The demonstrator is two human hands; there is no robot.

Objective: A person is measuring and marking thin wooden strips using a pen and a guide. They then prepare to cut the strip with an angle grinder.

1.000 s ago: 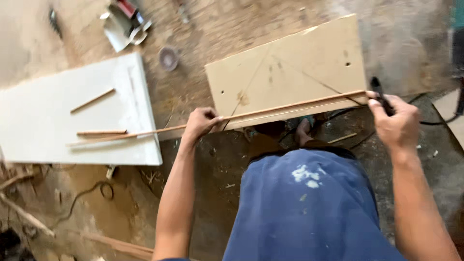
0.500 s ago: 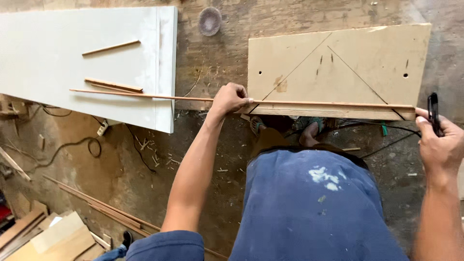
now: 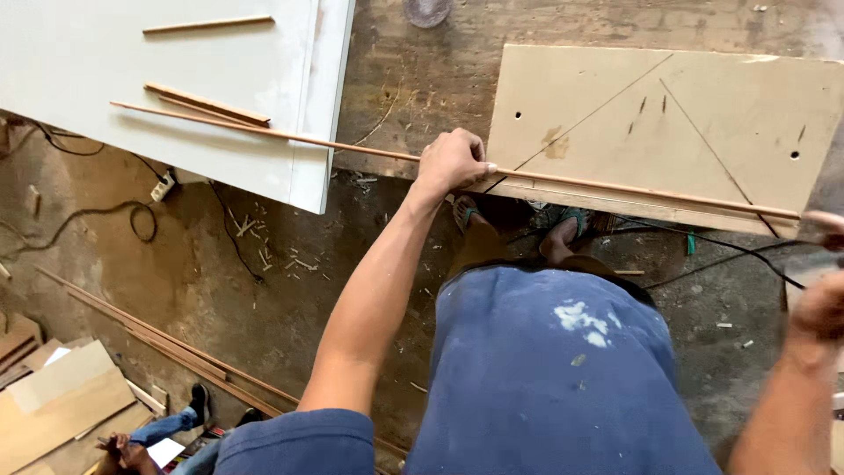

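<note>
My right hand (image 3: 822, 303) has slid to the frame edge; I cannot tell its grip. My left hand (image 3: 453, 161) pinches the thin wooden strip (image 3: 615, 186), which runs along the tan board (image 3: 703, 123).

Thin wooden strip (image 3: 615, 186), matt fibreboard panel (image 3: 703, 114)

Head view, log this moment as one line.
left hand: grips strip | right hand: at frame edge, grip unclear | strip: spans white panel and tan board

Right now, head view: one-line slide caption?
Left hand pins a long thin wooden strip along a beige board; right hand at frame edge.
</note>
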